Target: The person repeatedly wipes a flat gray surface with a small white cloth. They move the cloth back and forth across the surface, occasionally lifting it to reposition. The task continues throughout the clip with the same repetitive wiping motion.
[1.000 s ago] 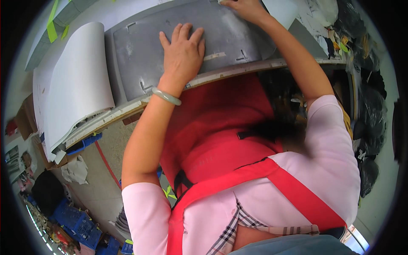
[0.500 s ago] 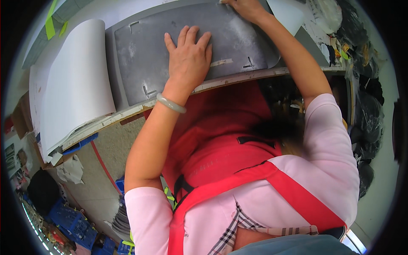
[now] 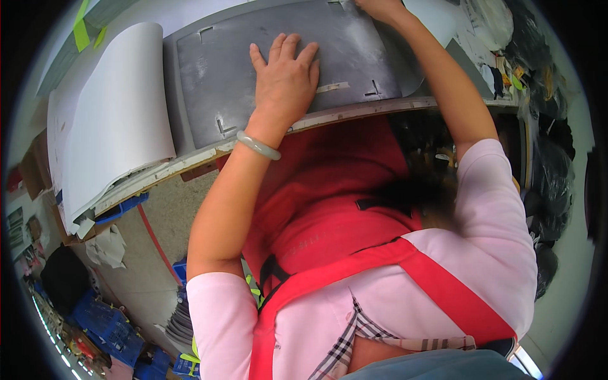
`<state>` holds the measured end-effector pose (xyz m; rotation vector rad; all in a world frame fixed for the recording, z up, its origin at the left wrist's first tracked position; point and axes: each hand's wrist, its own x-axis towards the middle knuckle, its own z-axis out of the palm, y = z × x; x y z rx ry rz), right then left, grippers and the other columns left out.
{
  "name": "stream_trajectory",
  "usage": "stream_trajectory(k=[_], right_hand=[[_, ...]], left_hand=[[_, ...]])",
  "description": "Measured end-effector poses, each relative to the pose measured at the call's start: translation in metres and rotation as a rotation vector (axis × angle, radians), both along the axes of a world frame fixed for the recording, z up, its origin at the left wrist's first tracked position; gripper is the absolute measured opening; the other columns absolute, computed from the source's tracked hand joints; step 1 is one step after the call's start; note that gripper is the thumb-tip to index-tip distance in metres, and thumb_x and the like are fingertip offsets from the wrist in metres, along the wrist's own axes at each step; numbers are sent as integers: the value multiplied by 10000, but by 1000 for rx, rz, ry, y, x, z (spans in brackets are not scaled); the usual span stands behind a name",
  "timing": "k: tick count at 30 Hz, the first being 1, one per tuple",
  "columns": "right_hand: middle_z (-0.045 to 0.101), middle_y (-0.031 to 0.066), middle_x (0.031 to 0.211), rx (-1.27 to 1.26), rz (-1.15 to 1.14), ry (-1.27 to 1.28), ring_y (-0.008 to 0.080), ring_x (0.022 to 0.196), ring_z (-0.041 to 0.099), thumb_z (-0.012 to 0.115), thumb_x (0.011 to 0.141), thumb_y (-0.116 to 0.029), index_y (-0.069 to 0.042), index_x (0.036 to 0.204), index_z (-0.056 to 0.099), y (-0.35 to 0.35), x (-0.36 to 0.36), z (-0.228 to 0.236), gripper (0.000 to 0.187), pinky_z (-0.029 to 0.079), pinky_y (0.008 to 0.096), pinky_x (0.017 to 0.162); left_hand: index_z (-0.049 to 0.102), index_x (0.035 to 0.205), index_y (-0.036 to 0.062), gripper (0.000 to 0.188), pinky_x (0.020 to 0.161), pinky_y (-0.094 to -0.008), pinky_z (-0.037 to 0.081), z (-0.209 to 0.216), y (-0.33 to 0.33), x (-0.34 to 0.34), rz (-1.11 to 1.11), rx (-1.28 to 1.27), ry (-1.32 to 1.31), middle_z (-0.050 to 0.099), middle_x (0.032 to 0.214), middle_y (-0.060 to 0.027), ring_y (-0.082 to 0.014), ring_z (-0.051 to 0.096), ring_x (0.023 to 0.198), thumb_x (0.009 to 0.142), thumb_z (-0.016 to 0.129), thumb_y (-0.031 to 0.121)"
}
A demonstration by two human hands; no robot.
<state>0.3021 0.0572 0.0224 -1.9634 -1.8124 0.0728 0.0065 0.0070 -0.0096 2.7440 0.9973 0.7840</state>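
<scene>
A dark grey template sheet [image 3: 253,73] with rounded corners, whitish smudges and L-shaped slots near its corners lies on a larger grey sheet on the bench. My left hand [image 3: 288,85] presses flat on it, fingers spread. Its wrist wears a pale bangle [image 3: 258,145]. At the sheet's far right, close to an upper slot, my right hand [image 3: 385,9] is bent with its fingers drawn together. The picture's upper edge cuts off its fingertips, so what they hold cannot be made out. A short strip of tape [image 3: 332,87] sticks to the template near its front edge.
A curled white sheet stack [image 3: 120,107] sits on the bench at the left. The worn bench edge [image 3: 354,113] runs along my front. Plastic-wrapped dark bundles [image 3: 548,158] stand at the right. Blue crates [image 3: 107,329] and crumpled paper [image 3: 107,247] are at the lower left.
My right hand has shifted to the right and slightly up, away from the upper slot. My left hand stays flat on the template. The whole view has shifted a little.
</scene>
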Motion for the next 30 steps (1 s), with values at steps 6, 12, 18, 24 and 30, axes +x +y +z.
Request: stream_trajectory(k=[6,12,18,24,30], right_hand=[[733,197,824,73,-85,43,311,758,723,660,860,-219,-7,922,729,3,1,-21,232,557,428,712],[729,151,772,-374,-172,169,211,580,675,689,864,-133,11,872,722,17,-27,20,148,547,353,567],[714,84,750,-98,99,604,145,601,653,724,882,-109,4,856,717,39,-37,6,116,529,304,557],[727,191,822,65,378,247,313,773,708,710,882,-200,-19,955,737,86,-164,-18,197,557,412,728],[713,257,908,117,441,67,438,889,691,650,904,-186,-9,937,736,116,-215,-22,199,551,485,817]], left_hand=[[669,1316,171,337,1153,-674,288,2,-1,2,-4,-4,-14,589,1398,-101,-312,481,1398,999,609,267],[667,1312,174,335,1154,-681,279,-5,1,-3,28,-7,-24,587,1398,-93,-308,481,1400,998,608,276],[660,1310,180,334,1156,-677,276,-5,0,3,25,2,-24,577,1405,-84,-303,474,1405,1001,596,287],[691,1245,147,312,1104,-738,290,-13,3,3,9,32,-103,597,1320,-124,-328,488,1361,975,611,280],[658,1268,57,349,1091,-815,230,-14,2,7,-54,-42,-160,542,1376,-188,-388,436,1390,962,548,185]])
